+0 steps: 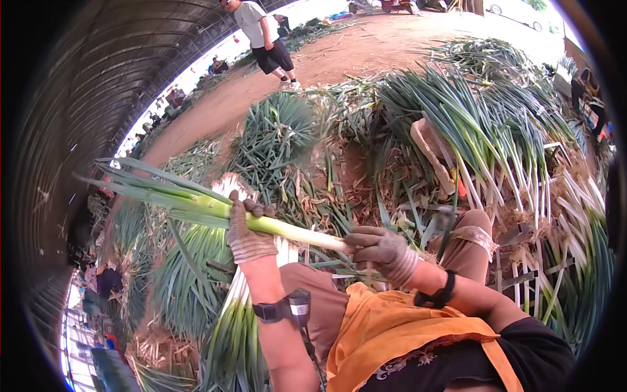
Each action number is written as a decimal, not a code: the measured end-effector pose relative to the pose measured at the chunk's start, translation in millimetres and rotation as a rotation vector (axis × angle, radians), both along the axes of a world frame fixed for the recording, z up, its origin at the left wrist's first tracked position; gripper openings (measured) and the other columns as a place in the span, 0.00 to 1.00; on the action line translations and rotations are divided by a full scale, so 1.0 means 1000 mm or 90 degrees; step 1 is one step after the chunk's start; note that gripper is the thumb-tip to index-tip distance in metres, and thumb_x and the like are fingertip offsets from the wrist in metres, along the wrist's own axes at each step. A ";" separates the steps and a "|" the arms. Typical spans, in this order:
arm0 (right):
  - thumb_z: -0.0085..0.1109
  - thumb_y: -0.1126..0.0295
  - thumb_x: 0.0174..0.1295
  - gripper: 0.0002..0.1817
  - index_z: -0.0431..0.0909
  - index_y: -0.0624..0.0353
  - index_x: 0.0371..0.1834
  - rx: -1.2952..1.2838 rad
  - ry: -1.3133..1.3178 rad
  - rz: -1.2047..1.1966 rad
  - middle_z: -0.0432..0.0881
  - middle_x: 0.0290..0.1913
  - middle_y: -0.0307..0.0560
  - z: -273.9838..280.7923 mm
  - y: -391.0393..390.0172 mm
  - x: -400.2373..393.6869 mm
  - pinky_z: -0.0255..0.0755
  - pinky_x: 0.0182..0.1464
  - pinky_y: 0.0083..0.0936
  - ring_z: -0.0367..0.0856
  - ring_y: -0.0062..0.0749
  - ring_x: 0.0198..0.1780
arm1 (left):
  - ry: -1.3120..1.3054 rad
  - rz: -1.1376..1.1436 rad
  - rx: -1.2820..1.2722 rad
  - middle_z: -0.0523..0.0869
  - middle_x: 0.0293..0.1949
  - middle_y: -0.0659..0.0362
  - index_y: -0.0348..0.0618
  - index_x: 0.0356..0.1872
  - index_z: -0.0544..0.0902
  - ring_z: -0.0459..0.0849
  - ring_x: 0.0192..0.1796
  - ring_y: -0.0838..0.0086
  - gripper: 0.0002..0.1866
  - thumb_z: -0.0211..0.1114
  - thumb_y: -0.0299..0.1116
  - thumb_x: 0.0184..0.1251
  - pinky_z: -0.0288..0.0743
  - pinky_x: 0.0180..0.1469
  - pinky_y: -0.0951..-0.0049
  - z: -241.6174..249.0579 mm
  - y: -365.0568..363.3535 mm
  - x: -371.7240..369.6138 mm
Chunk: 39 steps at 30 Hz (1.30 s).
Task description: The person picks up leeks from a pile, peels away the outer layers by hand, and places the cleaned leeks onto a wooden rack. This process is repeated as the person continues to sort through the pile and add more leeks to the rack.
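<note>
A long green onion [297, 230] lies across in front of me, its green leaves pointing to the upper left and its white end to the right. My left hand [248, 228], in a soiled glove, is wrapped round the stalk where white turns to green. My right hand [383, 251], gloved too, has its fingers closed on the white root end. Below my left forearm lies a bundle of green onions [238, 333], and another leafy pile [189, 281] spreads left of it.
Many green onions [483, 137] with roots rest on a rack at the right. A beige container [434, 153] stands among them. Leaf scraps [353, 170] litter the ground ahead. A person [264, 39] stands on the dirt path [228, 111] at the upper left.
</note>
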State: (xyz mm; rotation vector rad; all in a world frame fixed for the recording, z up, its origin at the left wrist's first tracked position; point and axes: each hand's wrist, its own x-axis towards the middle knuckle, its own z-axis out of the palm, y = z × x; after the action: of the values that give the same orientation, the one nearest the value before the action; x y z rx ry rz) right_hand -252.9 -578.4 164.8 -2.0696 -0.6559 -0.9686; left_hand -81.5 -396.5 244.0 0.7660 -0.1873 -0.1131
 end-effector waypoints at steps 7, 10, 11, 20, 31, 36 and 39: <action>0.58 0.66 0.48 0.17 0.78 0.45 0.45 -0.408 0.807 -0.131 0.80 0.44 0.42 -0.262 -0.121 -0.038 0.71 0.45 0.28 0.78 0.39 0.44 | -0.096 0.124 0.114 0.72 0.19 0.60 0.40 0.61 0.60 0.71 0.20 0.75 0.27 0.55 0.25 0.60 0.73 0.24 0.70 -0.006 0.039 0.022; 0.58 0.66 0.49 0.20 0.78 0.44 0.50 -0.418 0.938 -0.063 0.81 0.46 0.39 -0.227 -0.111 -0.022 0.72 0.46 0.26 0.80 0.35 0.44 | -0.127 0.097 0.109 0.72 0.21 0.59 0.39 0.61 0.59 0.70 0.19 0.75 0.27 0.54 0.24 0.60 0.73 0.23 0.69 0.010 0.028 -0.009; 0.59 0.68 0.49 0.20 0.79 0.45 0.50 -0.365 0.969 -0.061 0.82 0.46 0.39 -0.191 -0.100 -0.012 0.72 0.46 0.27 0.80 0.34 0.43 | -0.088 0.098 0.110 0.72 0.21 0.59 0.39 0.61 0.59 0.70 0.19 0.74 0.27 0.54 0.24 0.60 0.73 0.22 0.68 0.018 0.024 -0.021; 0.66 0.73 0.50 0.33 0.63 0.60 0.62 0.391 0.521 0.277 0.77 0.48 0.44 -0.080 -0.019 0.023 0.69 0.45 0.18 0.70 0.20 0.44 | 0.043 -0.013 0.084 0.73 0.23 0.59 0.37 0.57 0.64 0.72 0.20 0.75 0.24 0.58 0.23 0.58 0.74 0.23 0.72 -0.030 -0.011 -0.035; 0.62 0.65 0.56 0.25 0.68 0.64 0.54 0.453 0.560 0.157 0.75 0.30 0.37 -0.107 0.033 -0.025 0.66 0.25 0.15 0.69 0.17 0.26 | -0.075 -0.182 0.265 0.78 0.28 0.57 0.40 0.60 0.62 0.80 0.29 0.71 0.26 0.59 0.27 0.60 0.80 0.31 0.71 -0.071 -0.038 -0.081; 0.59 0.66 0.59 0.16 0.70 0.62 0.47 0.566 0.637 0.253 0.75 0.29 0.33 -0.091 0.015 -0.042 0.70 0.30 0.15 0.72 0.15 0.29 | -0.065 -0.337 0.134 0.81 0.38 0.53 0.39 0.58 0.66 0.82 0.38 0.66 0.26 0.59 0.41 0.63 0.79 0.39 0.69 -0.095 -0.040 -0.105; 0.58 0.65 0.60 0.16 0.70 0.62 0.47 0.546 0.677 0.262 0.76 0.29 0.35 -0.084 0.010 -0.045 0.72 0.31 0.16 0.74 0.17 0.29 | 0.027 -0.387 0.057 0.81 0.41 0.51 0.41 0.58 0.68 0.83 0.39 0.62 0.27 0.60 0.44 0.61 0.80 0.38 0.64 -0.109 -0.044 -0.104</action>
State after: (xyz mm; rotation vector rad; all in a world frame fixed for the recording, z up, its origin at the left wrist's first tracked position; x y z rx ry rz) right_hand -298.2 -568.4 80.9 -1.2893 -0.0333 0.1672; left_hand -185.1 -440.6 134.8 0.7754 -0.3728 -0.7161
